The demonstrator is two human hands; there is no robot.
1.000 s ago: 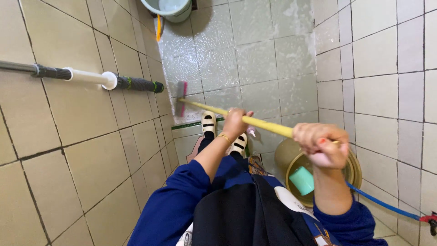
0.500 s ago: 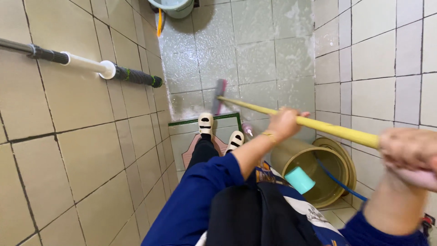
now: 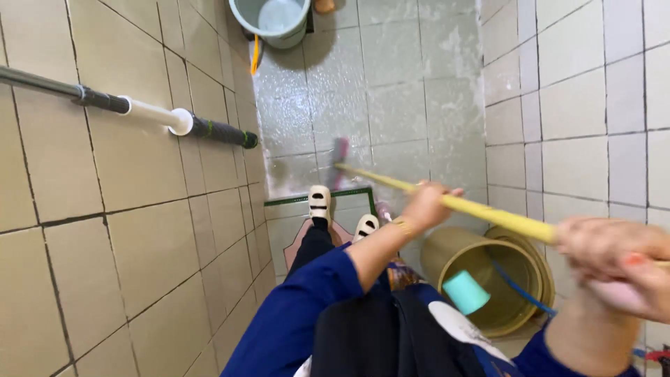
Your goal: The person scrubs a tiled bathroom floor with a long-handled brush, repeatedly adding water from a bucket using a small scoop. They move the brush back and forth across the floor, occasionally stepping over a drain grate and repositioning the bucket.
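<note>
Glossy square wall tiles enclose a wet, soapy tiled floor (image 3: 391,105), where the brush head (image 3: 340,153) of a slim yellow pole (image 3: 474,208) rests, both hands, left (image 3: 427,204) and right (image 3: 618,262), wrapped around the pole above a round tan bucket (image 3: 488,279).

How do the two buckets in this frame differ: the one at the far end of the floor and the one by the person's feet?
The pale blue bucket stands at the far end of the wet floor; the yellow bucket sits near the right wall. The pale blue bucket shows nothing inside; the yellow bucket holds a turquoise cup and a blue hose. The yellow bucket looks tilted. Both are round and open-topped.
</note>
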